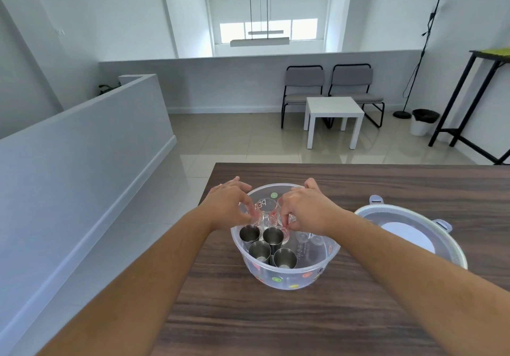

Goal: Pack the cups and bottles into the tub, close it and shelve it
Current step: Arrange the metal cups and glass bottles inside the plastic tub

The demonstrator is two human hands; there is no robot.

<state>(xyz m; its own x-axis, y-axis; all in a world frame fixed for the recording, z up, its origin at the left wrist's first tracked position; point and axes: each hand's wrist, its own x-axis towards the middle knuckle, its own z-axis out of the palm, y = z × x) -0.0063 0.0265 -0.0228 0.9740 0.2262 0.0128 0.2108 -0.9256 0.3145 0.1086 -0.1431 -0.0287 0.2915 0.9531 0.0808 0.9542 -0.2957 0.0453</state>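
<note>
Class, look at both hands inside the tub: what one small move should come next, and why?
Probably release the clear glasses and lift both hands out. The left hand and right hand are down among glasses already standing in the tub behind four steel cups, while the lid waits alongside on the table.

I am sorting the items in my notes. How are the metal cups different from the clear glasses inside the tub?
The metal cups are opaque steel, grouped at the near-left; no hand touches them. The clear glasses are see-through, one with lettering, farther back, under both hands. All stand upright inside the tub.
</note>
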